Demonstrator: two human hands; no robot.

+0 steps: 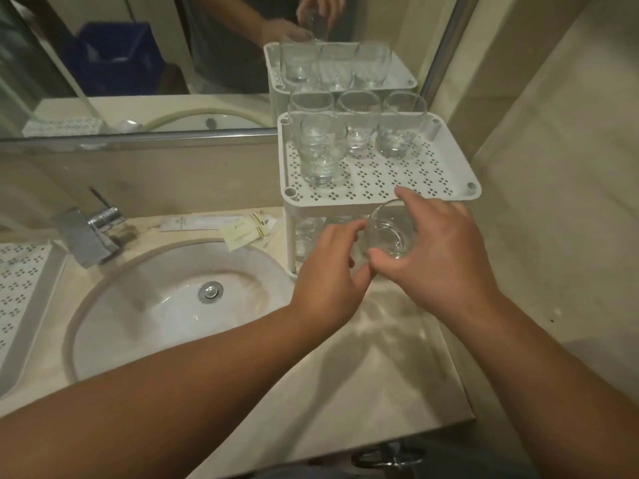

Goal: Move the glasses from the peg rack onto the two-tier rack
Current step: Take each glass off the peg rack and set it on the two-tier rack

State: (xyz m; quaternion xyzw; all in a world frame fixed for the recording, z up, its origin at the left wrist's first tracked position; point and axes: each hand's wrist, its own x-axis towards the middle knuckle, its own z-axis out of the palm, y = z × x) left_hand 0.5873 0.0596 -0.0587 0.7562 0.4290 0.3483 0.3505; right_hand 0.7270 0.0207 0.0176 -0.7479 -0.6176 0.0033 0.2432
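A white two-tier rack (pixel 415 183) stands on the counter to the right of the sink. Its upper tier holds several clear glasses (pixel 321 150), upright, along the back and left. More glasses (pixel 306 236) show dimly on the lower tier. My right hand (pixel 439 247) grips a clear glass (pixel 390 233) from above, just in front of the rack's front edge. My left hand (pixel 328 274) is beside it, fingers curled at the glass's left side. A perforated white tray (pixel 20 281) at the far left edge may be the peg rack; its pegs are out of view.
A round white sink (pixel 114 316) with a chrome tap (pixel 90 233) takes up the counter's left half. Paper sachets (pixel 242 229) lie behind the basin. A mirror (pixel 138 57) runs along the back wall. A tiled wall closes the right side.
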